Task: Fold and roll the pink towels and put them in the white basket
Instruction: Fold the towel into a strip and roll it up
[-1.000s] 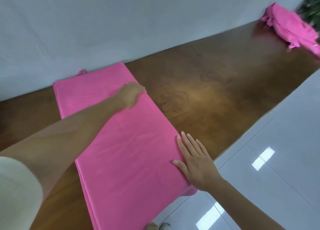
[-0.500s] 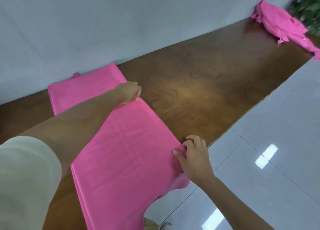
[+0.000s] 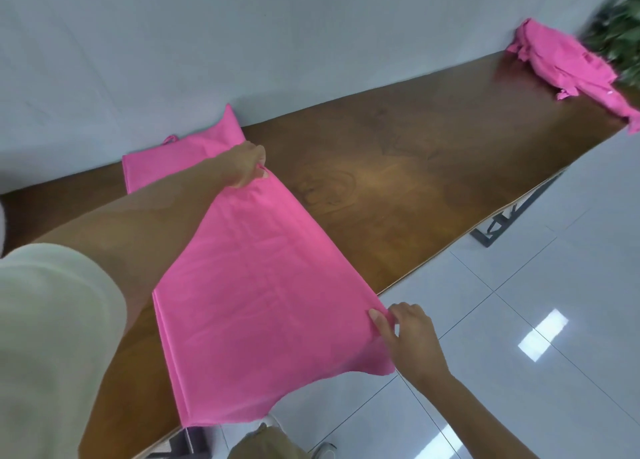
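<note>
A long pink towel [image 3: 263, 285] lies folded lengthwise on the brown wooden table [image 3: 398, 188], running from the wall to the front edge and hanging a little over it. My left hand [image 3: 247, 166] pinches the towel's right edge at the far part and lifts it off the table. Near the table's front edge my right hand [image 3: 407, 337] pinches the same right edge and raises it. The towel's far end [image 3: 187, 154] stays flat by the wall. No white basket is in view.
A crumpled heap of pink towels [image 3: 568, 64] lies at the table's far right end, beside a green plant [image 3: 620, 33]. A grey wall runs along the table's back. White floor tiles [image 3: 519, 320] lie to the right, and a dark metal table leg [image 3: 512, 216] shows below the edge.
My right hand went from lying flat on the towel to pinching its right edge. Both hands have lifted that edge, and the near corner now hangs off the table.
</note>
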The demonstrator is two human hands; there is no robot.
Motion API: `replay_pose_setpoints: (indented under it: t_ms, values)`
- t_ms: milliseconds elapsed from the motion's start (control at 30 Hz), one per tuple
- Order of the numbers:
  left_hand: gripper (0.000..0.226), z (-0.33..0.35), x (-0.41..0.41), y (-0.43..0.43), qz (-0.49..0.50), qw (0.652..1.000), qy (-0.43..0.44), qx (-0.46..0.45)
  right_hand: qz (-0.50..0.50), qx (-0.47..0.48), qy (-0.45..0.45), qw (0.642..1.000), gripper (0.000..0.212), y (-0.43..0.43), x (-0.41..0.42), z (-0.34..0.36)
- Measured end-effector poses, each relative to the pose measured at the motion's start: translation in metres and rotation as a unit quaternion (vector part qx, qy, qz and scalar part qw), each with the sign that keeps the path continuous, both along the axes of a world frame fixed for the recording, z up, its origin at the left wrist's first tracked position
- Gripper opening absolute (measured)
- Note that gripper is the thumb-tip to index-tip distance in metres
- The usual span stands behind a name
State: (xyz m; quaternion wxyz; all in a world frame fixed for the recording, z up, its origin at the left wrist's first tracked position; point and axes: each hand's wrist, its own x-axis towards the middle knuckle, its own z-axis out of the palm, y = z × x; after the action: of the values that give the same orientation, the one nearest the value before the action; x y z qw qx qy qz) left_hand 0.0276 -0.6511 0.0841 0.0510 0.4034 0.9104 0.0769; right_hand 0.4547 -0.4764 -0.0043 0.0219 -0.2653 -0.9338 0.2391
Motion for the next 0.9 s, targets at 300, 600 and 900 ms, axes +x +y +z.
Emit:
replay_pose_setpoints:
  t_ms: [300, 600, 900]
  values:
    - [0.025, 0.013, 0.004, -0.024, -0.006, 0.999, 0.03, 0.041, -0.051, 0.003, 0.003, 0.999, 0.042, -0.018, 0.028, -0.003]
    - [0.022, 0.04, 0.006, -0.051, -0.011, 0.998, 0.03, 0.051, -0.052, 0.147, 0.056, 0.986, 0.045, -0.045, 0.047, 0.028]
    - [0.021, 0.071, 0.013, -0.119, -0.022, 0.996, 0.033, 0.083, -0.011, 0.256, 0.179, 0.95, 0.036, -0.127, 0.067, 0.054]
